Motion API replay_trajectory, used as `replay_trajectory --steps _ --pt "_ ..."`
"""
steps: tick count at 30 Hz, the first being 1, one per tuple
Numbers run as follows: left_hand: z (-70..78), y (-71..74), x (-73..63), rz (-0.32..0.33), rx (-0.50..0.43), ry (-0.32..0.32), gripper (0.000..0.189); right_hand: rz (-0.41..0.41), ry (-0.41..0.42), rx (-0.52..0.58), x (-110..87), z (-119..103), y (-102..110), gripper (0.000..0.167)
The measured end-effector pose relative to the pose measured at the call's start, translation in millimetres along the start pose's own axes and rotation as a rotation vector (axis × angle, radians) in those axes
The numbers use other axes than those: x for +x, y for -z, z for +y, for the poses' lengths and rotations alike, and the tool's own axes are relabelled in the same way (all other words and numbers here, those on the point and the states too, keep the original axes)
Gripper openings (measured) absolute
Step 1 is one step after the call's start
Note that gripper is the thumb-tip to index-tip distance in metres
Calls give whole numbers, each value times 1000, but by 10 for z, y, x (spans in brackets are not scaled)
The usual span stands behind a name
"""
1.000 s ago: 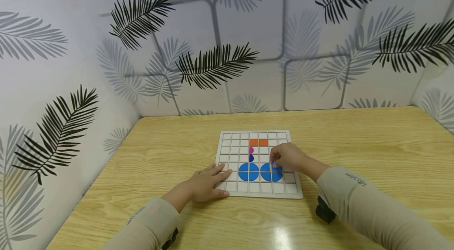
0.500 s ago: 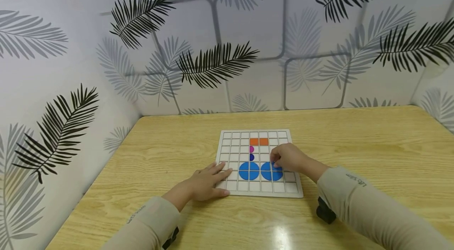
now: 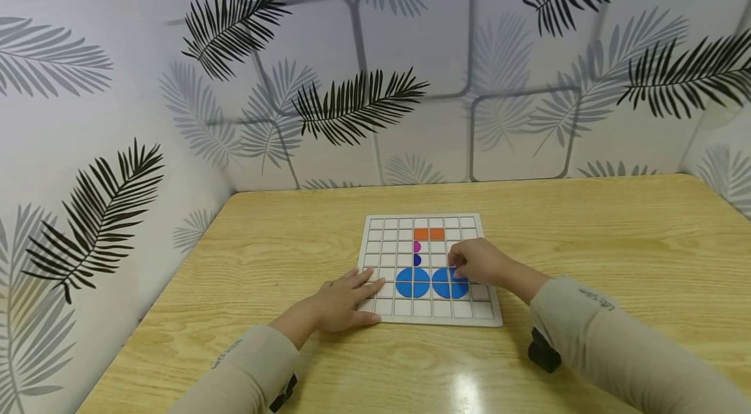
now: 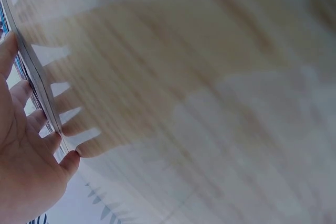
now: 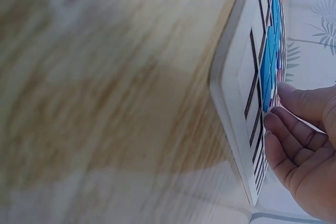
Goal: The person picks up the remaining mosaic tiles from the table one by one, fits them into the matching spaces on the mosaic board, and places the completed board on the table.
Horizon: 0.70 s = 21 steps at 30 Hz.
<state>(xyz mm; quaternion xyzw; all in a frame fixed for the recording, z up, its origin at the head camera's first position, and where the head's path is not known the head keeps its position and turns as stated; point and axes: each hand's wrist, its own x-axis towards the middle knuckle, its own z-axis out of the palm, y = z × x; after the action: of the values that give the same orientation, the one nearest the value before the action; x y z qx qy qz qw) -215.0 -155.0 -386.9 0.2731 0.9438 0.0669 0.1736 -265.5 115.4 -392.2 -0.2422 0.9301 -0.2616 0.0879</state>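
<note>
A white gridded board (image 3: pixel 384 307) lies flat on the wooden table, with colored tiles in some of its cells. My left hand (image 3: pixel 343 303) lies over its left edge, fingers spread and fairly straight; the left wrist view shows the fingertips along the edge. At the right blue circle (image 3: pixel 450 290), my right hand (image 3: pixel 482 261) bends its fingers and thumb down to the upper right quarter, partly covering it. In the right wrist view the thumb (image 5: pixel 302 98) and forefinger stand close together over the blue tiles (image 5: pixel 266 72); I cannot tell whether they pinch a tile.
Left of that circle is a second blue circle (image 3: pixel 412 282). Above it sit a dark blue half-disc (image 3: pixel 417 260), a magenta half-disc (image 3: pixel 416 247) and two orange squares (image 3: pixel 429 234). Wooden table (image 3: pixel 293 231) surrounds the board. Behind stands a leaf-patterned wall (image 3: pixel 422 133).
Both hands keep nearly the same places on the board. The right forearm has shifted slightly to the right; the tiles in view have not changed.
</note>
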Motion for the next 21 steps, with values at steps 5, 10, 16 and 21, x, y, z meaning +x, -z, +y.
replay_trajectory --steps 5,10,16,21 --pt "10 12 -5 -6 -7 6 64 -12 -3 26 -67 -36 45 10" --pt "16 23 -3 -12 -3 12 64 -12 -3 37 -160 -91 113 11" --pt "-10 -14 39 -19 -1 20 65 -8 5 102 -317 -89 173 11" --pt "-44 -61 67 -16 4 25 67 -5 41 132 -457 -53 204 11"
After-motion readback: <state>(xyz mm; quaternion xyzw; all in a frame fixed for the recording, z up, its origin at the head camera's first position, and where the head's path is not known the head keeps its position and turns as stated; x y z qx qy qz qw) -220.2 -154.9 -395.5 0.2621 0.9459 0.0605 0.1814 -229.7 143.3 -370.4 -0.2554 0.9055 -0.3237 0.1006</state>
